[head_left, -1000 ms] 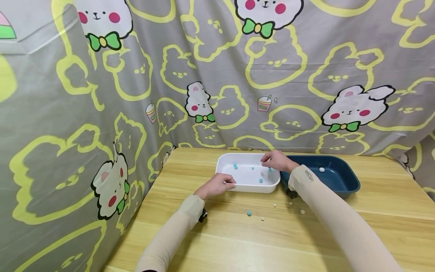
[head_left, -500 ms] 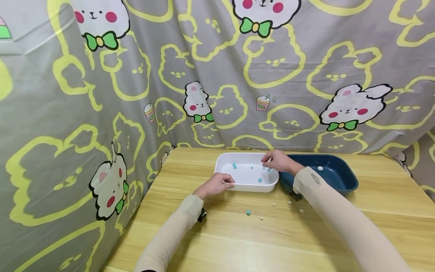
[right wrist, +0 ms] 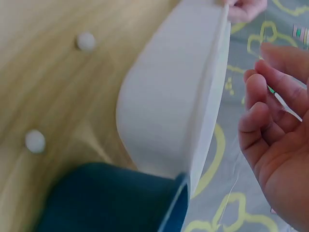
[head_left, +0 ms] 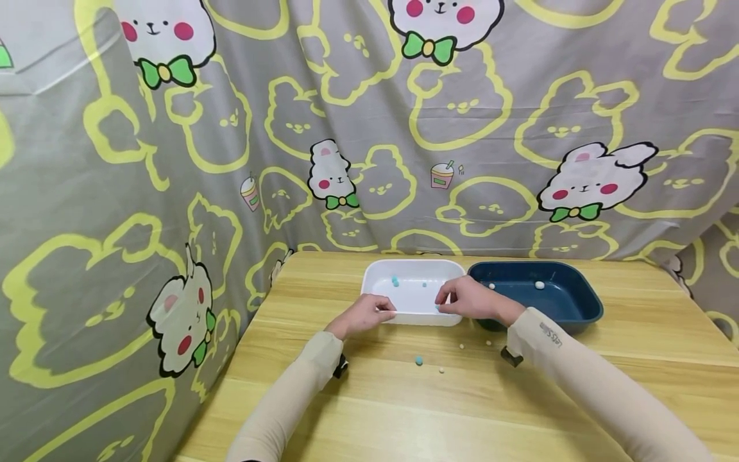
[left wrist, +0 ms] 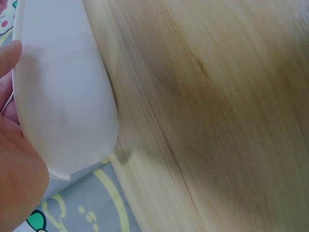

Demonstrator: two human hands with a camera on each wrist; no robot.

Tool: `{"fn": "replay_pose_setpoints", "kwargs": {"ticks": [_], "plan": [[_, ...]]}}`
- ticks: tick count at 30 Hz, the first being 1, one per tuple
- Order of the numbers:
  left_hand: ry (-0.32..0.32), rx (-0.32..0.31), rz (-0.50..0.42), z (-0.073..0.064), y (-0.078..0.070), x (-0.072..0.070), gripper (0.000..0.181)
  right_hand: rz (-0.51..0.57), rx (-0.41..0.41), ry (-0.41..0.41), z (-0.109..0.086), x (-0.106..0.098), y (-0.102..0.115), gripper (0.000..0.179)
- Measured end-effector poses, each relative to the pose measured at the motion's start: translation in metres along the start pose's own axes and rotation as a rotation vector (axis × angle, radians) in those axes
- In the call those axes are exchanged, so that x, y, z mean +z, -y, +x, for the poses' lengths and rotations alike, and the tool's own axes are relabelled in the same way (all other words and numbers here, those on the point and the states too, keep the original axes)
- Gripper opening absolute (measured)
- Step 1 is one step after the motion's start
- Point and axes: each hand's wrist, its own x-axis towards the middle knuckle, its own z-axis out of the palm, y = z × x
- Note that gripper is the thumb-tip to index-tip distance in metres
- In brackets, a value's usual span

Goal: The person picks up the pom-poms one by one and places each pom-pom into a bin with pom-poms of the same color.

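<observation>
My left hand [head_left: 365,312] grips the near left rim of a white plastic basin [head_left: 412,319], thumb outside and fingers behind the rim in the left wrist view. Over that basin's near right corner is my right hand [head_left: 470,297], palm down with fingers bent. Its fingertips are right at a small blue ball [head_left: 437,307] inside. In the right wrist view, thumb and forefinger lie close with a narrow gap and no ball showing between them. More small blue balls [head_left: 395,282] lie in the white basin; its far right part is hidden behind the right hand.
A dark blue basin [head_left: 583,311] stands right beside the white one, with a large white ball [head_left: 539,285] and a smaller white ball [head_left: 492,286] in it. On the wooden table in front lie a blue ball [head_left: 419,360] and several small white balls [head_left: 441,370]. Patterned curtains [head_left: 381,128] bound the back and left.
My right hand has come from the far right part of the white basin toward its near right corner, reaching a blue ball. My left hand keeps its hold on the rim.
</observation>
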Motion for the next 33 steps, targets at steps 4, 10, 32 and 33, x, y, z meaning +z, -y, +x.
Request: {"fn": "replay_pose_setpoints", "kwargs": {"ticks": [4, 10, 32, 33], "plan": [[0.0, 0.006, -0.01, 0.0, 0.002, 0.0, 0.015, -0.015, -0.029, 0.027, -0.007, 0.009, 0.006, 0.005], [0.001, 0.014, -0.018, 0.0, 0.004, 0.001, 0.015, 0.009, -0.081, 0.055, -0.013, 0.025, 0.011, 0.009], [-0.009, 0.019, -0.016, -0.001, -0.001, 0.001, 0.013, -0.034, -0.185, 0.116, -0.01, 0.073, 0.011, 0.018], [-0.008, 0.019, -0.016, -0.001, -0.001, 0.001, 0.012, -0.037, -0.187, 0.116, -0.009, 0.074, 0.011, 0.018]]}}
